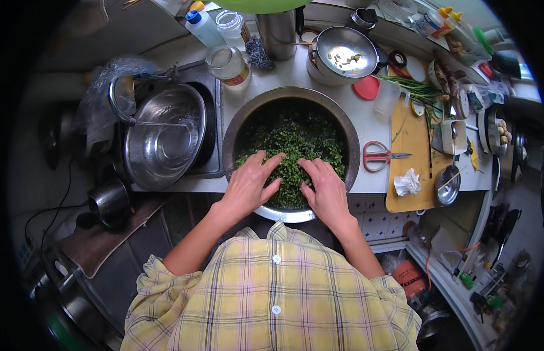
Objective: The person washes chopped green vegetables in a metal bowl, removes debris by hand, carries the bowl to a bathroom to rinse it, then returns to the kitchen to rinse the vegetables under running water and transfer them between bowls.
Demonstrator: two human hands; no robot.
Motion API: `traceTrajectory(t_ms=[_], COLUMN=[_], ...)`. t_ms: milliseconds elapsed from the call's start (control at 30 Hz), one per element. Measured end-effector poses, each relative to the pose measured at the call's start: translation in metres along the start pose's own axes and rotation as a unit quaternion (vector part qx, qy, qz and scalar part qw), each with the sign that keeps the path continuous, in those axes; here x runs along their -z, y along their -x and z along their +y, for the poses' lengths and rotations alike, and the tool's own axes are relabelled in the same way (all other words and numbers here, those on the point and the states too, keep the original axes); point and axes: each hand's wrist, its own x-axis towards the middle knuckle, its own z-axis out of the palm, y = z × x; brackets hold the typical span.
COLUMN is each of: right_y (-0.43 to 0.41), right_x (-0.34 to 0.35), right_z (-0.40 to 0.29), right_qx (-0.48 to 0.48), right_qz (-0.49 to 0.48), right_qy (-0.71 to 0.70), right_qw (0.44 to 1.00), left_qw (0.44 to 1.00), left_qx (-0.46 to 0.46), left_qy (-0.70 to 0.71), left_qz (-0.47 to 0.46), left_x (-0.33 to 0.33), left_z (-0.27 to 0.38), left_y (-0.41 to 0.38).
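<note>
A large round metal basin (351, 131) stands before me at the counter's front edge. Small-leaved dark green herbs (289, 153) fill it, lying in what looks like dark water. My left hand (252, 180) rests on the near left part of the greens, fingers spread and thumb apart. Opposite it, my right hand (325, 184) touches the greens on the right, its fingers also spread. Leaves show between the two hands, and neither is closed around anything I can see. The bottom of the basin is hidden.
Left, a tilted steel bowl (138, 162) sits in the sink (217, 131) under a running faucet (111, 94). Glass jars (228, 66) and a pot (337, 79) stand behind the basin. Red-handled scissors (377, 155) lie right, beside a cutting board (401, 162) bearing crumpled tissue (407, 182) and a ladle (447, 186).
</note>
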Motion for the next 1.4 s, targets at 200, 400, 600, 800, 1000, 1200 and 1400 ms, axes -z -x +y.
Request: traceTrajectory(t_ms=[200,400,600,800,1000,1200,1400], right_y=[-0.001,-0.017,-0.057,-0.080,-0.082,-0.069,-0.046], right_x=[0.000,-0.017,-0.038,-0.038,-0.029,0.011,0.043], right_z=[0.004,0.022,0.049,0.064,0.059,0.041,0.007], right_qx=[0.000,0.002,0.025,0.036,0.004,0.036,0.068], right_qz=[-0.029,-0.062,-0.030,-0.014,0.002,-0.038,-0.065], right_qy=[0.017,0.123,0.249,0.236,0.200,-0.008,0.055], right_qw=[0.999,0.990,0.968,0.971,0.980,0.999,0.994], left_qw=[0.999,0.995,0.987,0.978,0.990,0.993,0.992], left_qx=[-0.014,-0.035,-0.029,-0.064,-0.039,-0.066,-0.085], left_qy=[-0.007,-0.070,-0.153,-0.196,-0.131,-0.081,-0.089], left_qz=[-0.038,-0.064,-0.034,0.025,0.034,0.057,0.025], left_x=[0.006,-0.012,-0.036,-0.044,-0.024,0.003,0.033], left_z=[0.000,-0.019,-0.046,-0.064,-0.048,-0.040,-0.031], left_y=[0.000,-0.015,-0.050,-0.073,-0.073,-0.060,-0.034])
